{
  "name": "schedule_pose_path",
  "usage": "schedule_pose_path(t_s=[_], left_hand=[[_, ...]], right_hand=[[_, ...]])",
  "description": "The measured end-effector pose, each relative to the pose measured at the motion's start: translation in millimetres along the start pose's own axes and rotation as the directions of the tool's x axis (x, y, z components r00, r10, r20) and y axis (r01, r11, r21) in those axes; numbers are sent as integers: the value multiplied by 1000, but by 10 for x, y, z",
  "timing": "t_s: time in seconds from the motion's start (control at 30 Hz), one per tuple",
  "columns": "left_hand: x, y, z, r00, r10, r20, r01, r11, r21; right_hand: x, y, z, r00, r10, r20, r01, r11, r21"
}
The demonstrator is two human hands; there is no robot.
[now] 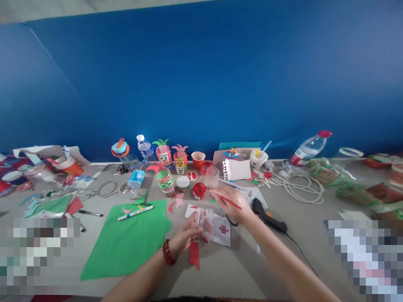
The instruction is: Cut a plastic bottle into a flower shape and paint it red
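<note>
My left hand [184,235], a beaded bracelet at its wrist, grips a clear plastic cup [205,221], which looks like a cut bottle piece. Between the fingers of my right hand [236,196] is a thin red paintbrush [233,204], pointing left toward an open jar of red paint [199,191]. Whether its tip touches the paint is hard to tell. Beneath the cup lies white paper [225,240] with a red knot drawing. A red paper scrap [194,256] lies just below my left hand. Behind the paint stands a translucent cup [211,178].
Green paper [129,243] with a marker [135,213] covers the left front. Decorated cups [165,181] stand at the back. To the right are a black glue gun [267,218] with its cord, a coiled white cable [299,184] and a leaning bottle [310,149].
</note>
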State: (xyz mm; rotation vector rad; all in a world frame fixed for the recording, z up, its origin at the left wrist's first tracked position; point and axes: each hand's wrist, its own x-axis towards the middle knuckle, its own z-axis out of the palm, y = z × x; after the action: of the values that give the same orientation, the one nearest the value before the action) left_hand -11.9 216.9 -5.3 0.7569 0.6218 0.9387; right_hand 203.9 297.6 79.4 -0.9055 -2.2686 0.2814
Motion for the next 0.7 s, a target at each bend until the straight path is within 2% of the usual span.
schedule_pose_path(t_s=[0.13, 0.3, 0.47, 0.7], left_hand=[[2, 2, 3, 1000, -9, 13, 9, 1000, -3], [2, -22, -20, 1000, 1, 20, -1, 1000, 4], [17, -50, -53, 1000, 2, 15, -1, 1000, -29], [31, -60, -44, 1000, -2, 1, 2, 1000, -29]], right_hand=[[12, -6, -21, 1000, 3, 29, -2, 1000, -8], [29, 70, 20, 985, 149, -86, -144, 988, 58], [-4, 163, 89, 956, 241, -166, -233, 970, 66], [-6, 155, 123, 937, 281, -206, -275, 960, 60]])
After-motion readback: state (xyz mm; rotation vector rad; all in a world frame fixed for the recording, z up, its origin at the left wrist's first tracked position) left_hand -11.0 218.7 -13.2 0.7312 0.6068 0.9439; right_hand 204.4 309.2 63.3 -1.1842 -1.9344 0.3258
